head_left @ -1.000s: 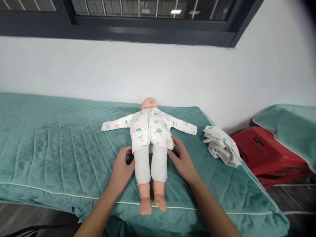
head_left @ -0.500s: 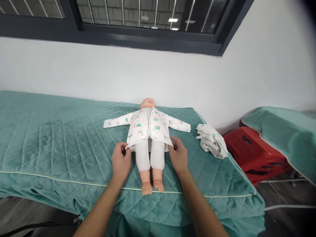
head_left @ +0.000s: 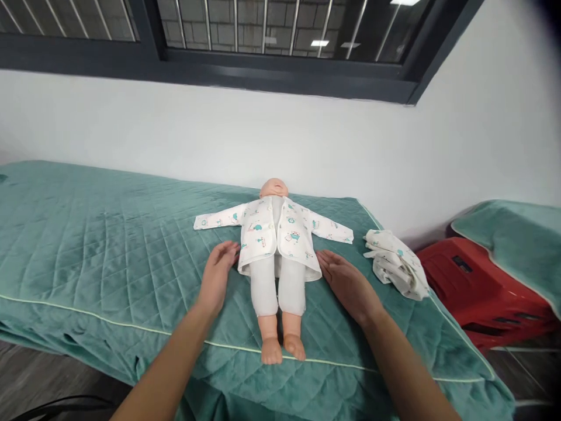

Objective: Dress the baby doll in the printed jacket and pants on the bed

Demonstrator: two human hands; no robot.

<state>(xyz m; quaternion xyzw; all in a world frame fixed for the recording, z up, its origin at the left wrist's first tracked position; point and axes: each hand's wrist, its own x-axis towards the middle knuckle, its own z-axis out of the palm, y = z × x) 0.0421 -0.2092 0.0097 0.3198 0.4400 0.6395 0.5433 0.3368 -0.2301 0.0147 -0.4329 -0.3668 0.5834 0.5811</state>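
A baby doll (head_left: 265, 286) lies on its back on the green quilted bed, its head toward the wall and bare feet toward me. It wears a white patterned baby jacket (head_left: 258, 234), unfastened down the front, with both sleeves stretched out sideways. Beside the jacket's left edge is my left hand (head_left: 218, 272), fingers extended and holding nothing. My right hand (head_left: 346, 280) lies open by the opposite lower corner of the jacket, its fingertips at or very near the hem. A crumpled patterned white cloth (head_left: 397, 263) rests on the bed to the right.
The green bedspread (head_left: 109, 251) reaches back to a white wall (head_left: 175, 128) below a dark-framed barred window (head_left: 280, 73). Past the bed's right edge stands a red plastic stool (head_left: 482, 292), partly under another green cover (head_left: 517, 234). A black cable (head_left: 65, 403) runs at lower left.
Both hands have let go of the jacket's lower corners. Their fingers have straightened, and they now lie beside the jacket. The view has shifted slightly.
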